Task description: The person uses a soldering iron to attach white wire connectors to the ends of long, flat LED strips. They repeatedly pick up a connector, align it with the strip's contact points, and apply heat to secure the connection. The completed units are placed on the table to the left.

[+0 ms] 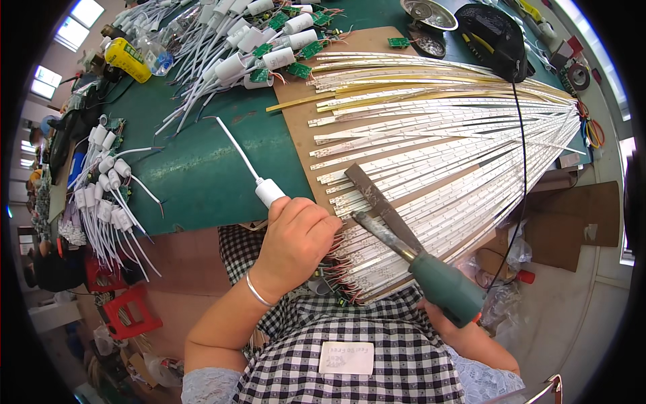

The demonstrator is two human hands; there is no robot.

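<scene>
My left hand (pixel 296 239) is closed round a white cylindrical housing (pixel 270 191), near the table's front edge. From its far end a thin white cable (pixel 237 148) points away to the upper left. My right hand (pixel 436 316) is low at the right, beside my checked apron, mostly hidden behind the green handle of a soldering iron (pixel 447 286); its fingers do not show. The iron's grey tip points left toward my left hand, and a dark flat metal bar (pixel 383 205) lies beside it. Pale LED strips (pixel 417 161) fan out beyond, several with red and dark wires at their near ends.
White housings with cables and green circuit boards pile up on the green table (pixel 222 178) at the back (pixel 269 50) and left (pixel 108 182). A yellow bottle (pixel 126 59), a metal bowl (pixel 429 13) and a black mesh cap (pixel 494 40) stand farther off. A black cord (pixel 524 168) hangs at the right.
</scene>
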